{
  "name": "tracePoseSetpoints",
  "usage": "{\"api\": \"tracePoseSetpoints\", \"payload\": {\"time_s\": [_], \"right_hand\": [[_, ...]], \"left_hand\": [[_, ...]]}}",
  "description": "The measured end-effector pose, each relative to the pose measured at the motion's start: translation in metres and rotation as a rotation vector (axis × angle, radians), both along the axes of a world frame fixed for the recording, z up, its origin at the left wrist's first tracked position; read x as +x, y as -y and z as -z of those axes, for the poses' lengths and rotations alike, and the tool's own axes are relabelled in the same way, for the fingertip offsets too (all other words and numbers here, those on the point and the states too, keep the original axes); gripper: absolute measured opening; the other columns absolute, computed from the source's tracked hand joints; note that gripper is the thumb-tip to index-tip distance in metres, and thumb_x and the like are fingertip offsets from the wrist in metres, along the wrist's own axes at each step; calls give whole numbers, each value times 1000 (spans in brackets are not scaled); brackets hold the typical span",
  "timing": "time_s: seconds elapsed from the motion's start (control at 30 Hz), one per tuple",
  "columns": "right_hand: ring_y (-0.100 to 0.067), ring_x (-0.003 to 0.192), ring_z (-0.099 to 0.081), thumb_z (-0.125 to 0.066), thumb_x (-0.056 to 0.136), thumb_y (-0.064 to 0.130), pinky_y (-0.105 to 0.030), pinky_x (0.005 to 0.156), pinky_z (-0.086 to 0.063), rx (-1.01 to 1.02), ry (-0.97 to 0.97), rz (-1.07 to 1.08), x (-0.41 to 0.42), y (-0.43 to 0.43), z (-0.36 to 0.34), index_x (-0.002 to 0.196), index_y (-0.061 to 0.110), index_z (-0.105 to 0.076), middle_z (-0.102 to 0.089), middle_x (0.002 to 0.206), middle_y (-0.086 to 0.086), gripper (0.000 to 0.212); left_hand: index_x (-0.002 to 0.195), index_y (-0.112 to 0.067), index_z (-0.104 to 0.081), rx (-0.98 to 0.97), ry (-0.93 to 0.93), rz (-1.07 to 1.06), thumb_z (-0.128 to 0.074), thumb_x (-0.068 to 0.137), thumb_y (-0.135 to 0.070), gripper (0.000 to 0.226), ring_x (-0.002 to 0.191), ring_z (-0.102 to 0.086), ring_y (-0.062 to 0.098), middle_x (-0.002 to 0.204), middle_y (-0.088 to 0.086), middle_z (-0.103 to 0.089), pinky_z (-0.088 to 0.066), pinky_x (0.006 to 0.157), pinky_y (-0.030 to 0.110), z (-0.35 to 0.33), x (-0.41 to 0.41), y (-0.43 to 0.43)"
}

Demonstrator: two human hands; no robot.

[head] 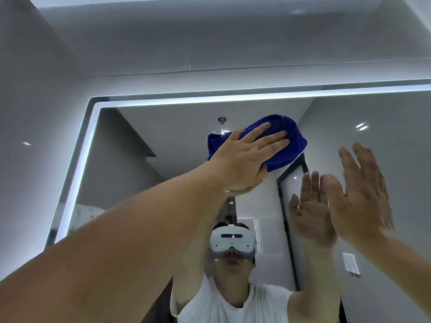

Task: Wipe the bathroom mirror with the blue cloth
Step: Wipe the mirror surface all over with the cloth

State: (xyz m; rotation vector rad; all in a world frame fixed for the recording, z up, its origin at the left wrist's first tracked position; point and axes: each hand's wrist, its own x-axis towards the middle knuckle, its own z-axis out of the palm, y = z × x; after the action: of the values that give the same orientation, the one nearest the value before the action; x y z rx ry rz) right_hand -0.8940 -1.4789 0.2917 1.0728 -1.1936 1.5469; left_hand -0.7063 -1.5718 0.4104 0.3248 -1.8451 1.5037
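high on the mirror [163,164], left hand [242,157] presses flat on blue cloth [289,138]; right hand [359,194] spread wide, empty.

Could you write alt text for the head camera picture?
A left hand presses a blue cloth flat against the upper part of a light-edged bathroom mirror, while the empty right hand is raised, open, beside it.

— How many cloths are there?
— One blue cloth [284,145].
— And mirrors?
— One mirror [163,141], with one lit strip [210,100] round its edge.
— Hands?
— Two: a left hand [247,157] and a right hand [363,201]. One white headset [231,241] shows in the reflection.
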Motion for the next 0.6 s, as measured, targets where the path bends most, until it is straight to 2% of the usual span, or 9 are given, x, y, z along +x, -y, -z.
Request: {"api": "tracePoseSetpoints", "payload": {"time_s": [0.13, 0.23, 0.33, 0.4, 0.47, 0.6], "right_hand": [[-13, 150, -2, -18, 89, 54, -34, 117, -2, 29, -41, -20, 37, 15, -11, 153, 18, -24, -10, 163, 0, 74], [-15, 150, -2, -20, 88, 50, -38, 119, -3, 56, -87, -33, 72, 22, -20, 152, 14, -27, -12, 163, -4, 74], [-18, 150, -1, -25, 87, 43, -32, 119, 4, 62, -102, -90, 110, 27, -28, 152, 11, -27, -11, 163, -6, 72], [-20, 151, -2, -21, 85, 50, -33, 121, 4, 61, -147, -98, 134, 29, -32, 151, 10, -26, -11, 162, -8, 77], [-16, 150, 1, -16, 82, 54, -30, 119, 5, 62, -171, -114, 158, 30, -36, 152, 13, -23, -9, 163, -4, 82], [-11, 149, 6, -20, 86, 40, -20, 114, 13, 70, -185, -136, 196, 39, -47, 154, 13, -20, -3, 164, -1, 73]], "left_hand": [[155, -31, -17, 39, -150, -9, -33, 102, -36, 56, 152, -6, 18, 163, -11, -17, -21, 117, 48, -23, 55, 11], [156, -30, -16, 95, -274, -2, -35, 100, -35, 59, 152, -6, 17, 163, -12, -15, -19, 118, 47, -38, 103, 22], [156, -30, -16, 135, -394, -5, -33, 97, -36, 61, 151, -8, 18, 163, -11, -17, -20, 118, 48, -44, 153, 37], [155, -29, -17, 140, -489, -20, -34, 98, -34, 60, 151, -10, 18, 162, -11, -19, -23, 116, 48, -45, 187, 48], [155, -27, -19, 152, -590, -24, -37, 98, -31, 60, 150, -13, 19, 162, -9, -22, -27, 116, 49, -41, 222, 57], [155, -24, -22, 206, -731, 17, -42, 96, -27, 62, 150, -17, 23, 160, -5, -27, -31, 111, 50, -26, 272, 68]]}}
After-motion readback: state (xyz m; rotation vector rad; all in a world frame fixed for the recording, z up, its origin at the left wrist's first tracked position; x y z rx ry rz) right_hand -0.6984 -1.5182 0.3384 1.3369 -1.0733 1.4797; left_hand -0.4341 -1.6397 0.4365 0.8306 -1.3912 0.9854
